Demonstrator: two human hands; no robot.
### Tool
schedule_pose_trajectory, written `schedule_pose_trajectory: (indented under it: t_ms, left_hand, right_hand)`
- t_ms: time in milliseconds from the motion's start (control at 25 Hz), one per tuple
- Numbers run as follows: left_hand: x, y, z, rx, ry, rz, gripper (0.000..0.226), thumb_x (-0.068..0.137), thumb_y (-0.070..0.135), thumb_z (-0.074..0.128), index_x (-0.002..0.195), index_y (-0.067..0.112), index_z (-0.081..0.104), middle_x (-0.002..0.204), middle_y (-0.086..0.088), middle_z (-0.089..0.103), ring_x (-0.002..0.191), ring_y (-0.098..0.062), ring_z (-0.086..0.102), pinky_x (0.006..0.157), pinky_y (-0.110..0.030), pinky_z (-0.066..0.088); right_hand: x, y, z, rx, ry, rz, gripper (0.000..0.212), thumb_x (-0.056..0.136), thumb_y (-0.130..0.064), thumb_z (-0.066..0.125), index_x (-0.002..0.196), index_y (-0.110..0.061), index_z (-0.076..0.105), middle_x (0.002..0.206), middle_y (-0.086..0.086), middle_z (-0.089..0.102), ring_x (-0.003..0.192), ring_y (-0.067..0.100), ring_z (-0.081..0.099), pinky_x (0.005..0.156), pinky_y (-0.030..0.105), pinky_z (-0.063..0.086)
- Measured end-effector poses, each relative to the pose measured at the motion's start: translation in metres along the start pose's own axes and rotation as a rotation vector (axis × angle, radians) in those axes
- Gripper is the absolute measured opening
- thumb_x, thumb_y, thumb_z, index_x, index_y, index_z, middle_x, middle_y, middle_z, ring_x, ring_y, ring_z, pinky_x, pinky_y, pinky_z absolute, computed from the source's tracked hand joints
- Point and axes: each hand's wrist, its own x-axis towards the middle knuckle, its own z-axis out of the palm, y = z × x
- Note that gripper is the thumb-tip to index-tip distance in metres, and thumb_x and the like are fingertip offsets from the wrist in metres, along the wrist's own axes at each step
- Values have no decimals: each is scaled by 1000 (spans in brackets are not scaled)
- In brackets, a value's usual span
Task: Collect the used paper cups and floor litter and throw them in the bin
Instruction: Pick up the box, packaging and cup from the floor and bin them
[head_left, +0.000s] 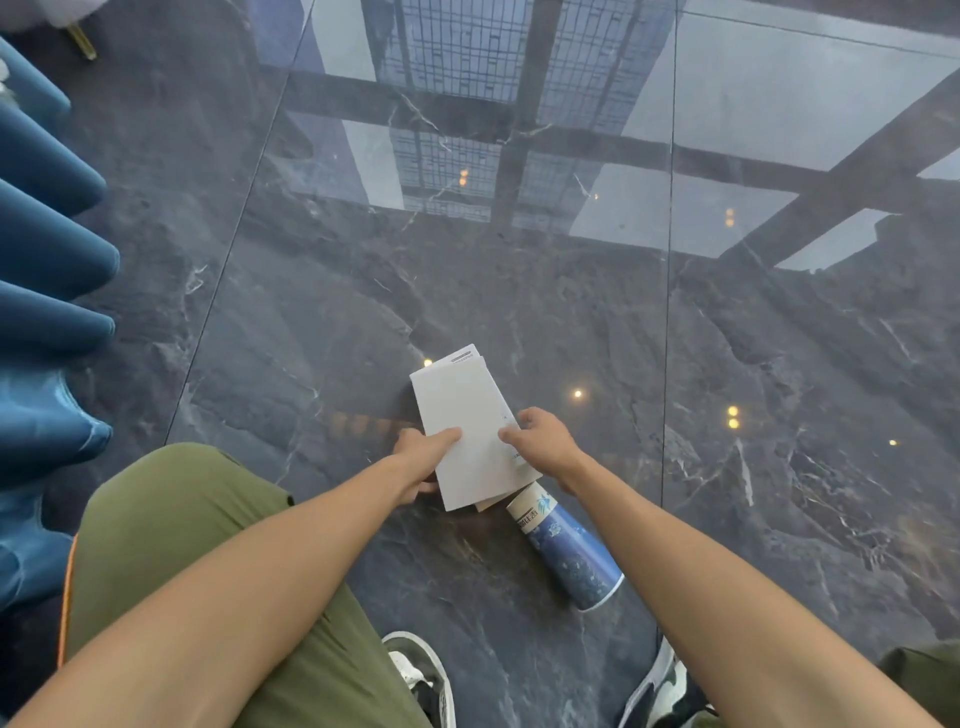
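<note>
Head view, steeply down, floor (519, 312) close

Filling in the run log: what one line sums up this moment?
phase: pickup | left hand: on paper | right hand: on paper | cup: lying on floor, partly under paper | bin: not in view

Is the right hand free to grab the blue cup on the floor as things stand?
Probably not yet. The right hand and left hand both grip the white paper, whose lower edge overlaps the cup. The cup lies close below the right wrist, otherwise unblocked.
</note>
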Motion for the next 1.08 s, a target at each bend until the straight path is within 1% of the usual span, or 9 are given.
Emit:
schedule_pose_trajectory:
  t_ms: [120, 240, 360, 440, 600, 760, 840, 1000, 1080]
  left_hand:
    - [3, -3, 3, -34, -91, -43, 49, 95, 39, 66, 135, 12, 59, 123, -8, 73, 114, -30, 68, 100, -48, 54]
    - [2, 4, 5, -82, -113, -41, 52, 94, 46, 67, 134, 14, 61, 124, -7, 72, 117, -29, 66, 104, -47, 51]
    - [11, 7, 10, -146, -93, -22, 94, 60, 68, 85, 134, 17, 59, 122, -3, 73, 116, -28, 67, 106, -50, 50]
    - [16, 10, 15, -233, -30, 19, 121, 38, 67, 94, 136, 12, 51, 122, -6, 73, 109, -28, 71, 99, -52, 56]
    - [-1, 29, 26, -265, 80, 117, 84, 72, 45, 90, 127, 13, 36, 105, -5, 62, 91, -21, 67, 74, -38, 59]
    - [-11, 33, 34, -249, 114, 149, 69, 82, 36, 85, 122, 12, 34, 98, -1, 54, 81, -14, 59, 59, -29, 47]
    - [-14, 34, 39, -265, 98, 142, 68, 82, 36, 85, 121, 12, 34, 99, -1, 55, 81, -14, 59, 58, -29, 47]
    - [-15, 35, 46, -263, 109, 158, 66, 84, 34, 84, 122, 12, 35, 97, 0, 55, 80, -13, 59, 57, -29, 45]
    - [-16, 37, 49, -260, 118, 169, 68, 82, 33, 85, 124, 12, 37, 101, 0, 57, 83, -15, 61, 59, -30, 47]
  right_hand:
    - [-2, 2, 5, 13, -78, -14, 41, 96, -22, 58, 136, -14, 57, 134, 5, 60, 112, 20, 57, 93, 35, 46]
    - [-5, 7, 1, 162, -79, -28, 41, 97, -15, 56, 137, -15, 57, 133, -2, 61, 112, 15, 56, 82, 25, 42]
    - [-11, 9, -10, 287, -90, -35, 39, 95, -11, 56, 134, -18, 58, 130, -6, 62, 106, 7, 58, 76, 21, 41]
    - [-13, 13, -13, 353, -138, -38, 43, 92, -8, 55, 134, -18, 57, 123, -9, 64, 102, 3, 58, 74, 20, 44]
    - [-22, 34, -8, 223, -62, -25, 73, 69, -33, 66, 138, -18, 47, 127, -4, 60, 116, 16, 61, 98, 36, 52]
    - [-39, 63, -3, -507, -140, 26, 82, 66, -49, 76, 132, -13, 42, 128, 9, 50, 121, 30, 53, 100, 47, 49]
    - [-43, 78, 1, -694, -125, 20, 79, 71, -49, 78, 131, -13, 42, 131, 10, 49, 122, 31, 51, 99, 46, 48]
    - [-36, 89, -2, -549, -106, 76, 68, 75, -46, 74, 128, -16, 44, 127, 9, 55, 112, 29, 59, 94, 45, 54]
    - [-28, 86, -16, -420, -1, 96, 65, 73, -49, 72, 123, -15, 46, 121, 10, 57, 105, 31, 62, 88, 44, 55]
